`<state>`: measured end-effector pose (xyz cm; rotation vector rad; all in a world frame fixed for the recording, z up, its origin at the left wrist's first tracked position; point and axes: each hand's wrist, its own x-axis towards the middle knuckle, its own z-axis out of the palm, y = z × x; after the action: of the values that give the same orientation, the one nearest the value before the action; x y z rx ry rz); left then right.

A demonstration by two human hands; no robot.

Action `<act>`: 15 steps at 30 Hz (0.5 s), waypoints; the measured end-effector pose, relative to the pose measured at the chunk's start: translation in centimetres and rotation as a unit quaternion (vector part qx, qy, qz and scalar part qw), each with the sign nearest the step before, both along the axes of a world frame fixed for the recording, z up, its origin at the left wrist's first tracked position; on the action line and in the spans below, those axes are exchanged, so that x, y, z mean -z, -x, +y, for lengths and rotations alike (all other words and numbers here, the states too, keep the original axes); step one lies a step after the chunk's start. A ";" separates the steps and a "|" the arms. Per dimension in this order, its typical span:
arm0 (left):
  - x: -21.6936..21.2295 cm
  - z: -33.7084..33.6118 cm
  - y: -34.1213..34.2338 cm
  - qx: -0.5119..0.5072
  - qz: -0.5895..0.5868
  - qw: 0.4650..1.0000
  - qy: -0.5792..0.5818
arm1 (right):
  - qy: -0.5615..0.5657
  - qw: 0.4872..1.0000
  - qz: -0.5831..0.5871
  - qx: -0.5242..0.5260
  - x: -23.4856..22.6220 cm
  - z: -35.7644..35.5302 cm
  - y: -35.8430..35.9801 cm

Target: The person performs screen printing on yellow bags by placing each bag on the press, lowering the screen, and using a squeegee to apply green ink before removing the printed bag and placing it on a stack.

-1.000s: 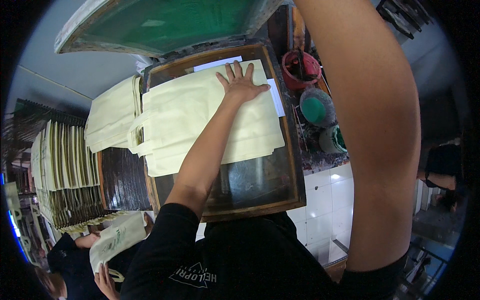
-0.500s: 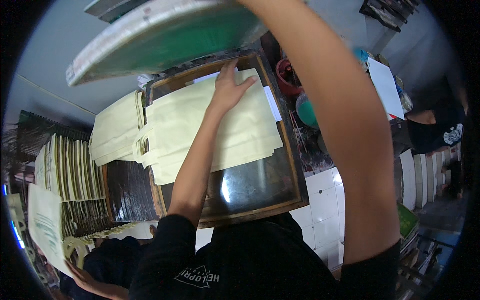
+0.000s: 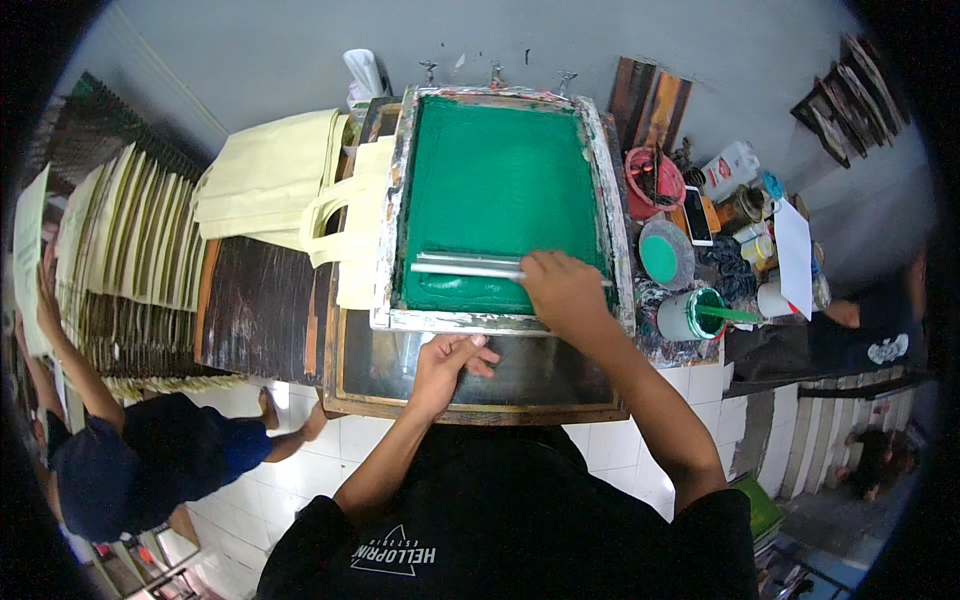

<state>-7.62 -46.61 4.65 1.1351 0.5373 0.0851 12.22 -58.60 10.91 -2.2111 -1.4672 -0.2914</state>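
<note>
One big printing frame point(image 3: 500, 200) with a green screen fills the upper middle, lying over cream bags point(image 3: 345, 220). Our right hand point(image 3: 562, 290) grips the squeegee point(image 3: 470, 267) at centre. Our left hand point(image 3: 447, 362), fingers curled, holds the frame's near edge.

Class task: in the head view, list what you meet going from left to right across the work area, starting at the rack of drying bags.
Rack of bags → stack of cream tote bags → green printing screen → right hand on the squeegee → green ink tub → white paper sheet.
</note>
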 end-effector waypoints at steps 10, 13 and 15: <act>-0.5 0.8 0.0 0.012 0.039 0.999 0.000 | 0.122 0.988 0.085 -0.037 -5.7 0.3 -1.2; 0.1 0.7 -0.3 0.028 0.021 0.999 -0.016 | 0.109 0.991 0.061 -0.056 -2.9 -0.9 1.0; -0.3 0.6 -0.1 0.030 0.029 0.999 0.013 | 0.064 0.997 0.016 -0.048 -1.5 -1.1 2.5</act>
<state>-7.52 -46.06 4.95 1.1306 0.5541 -0.0054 9.75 -59.68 12.36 -2.2240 -1.6106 -0.1311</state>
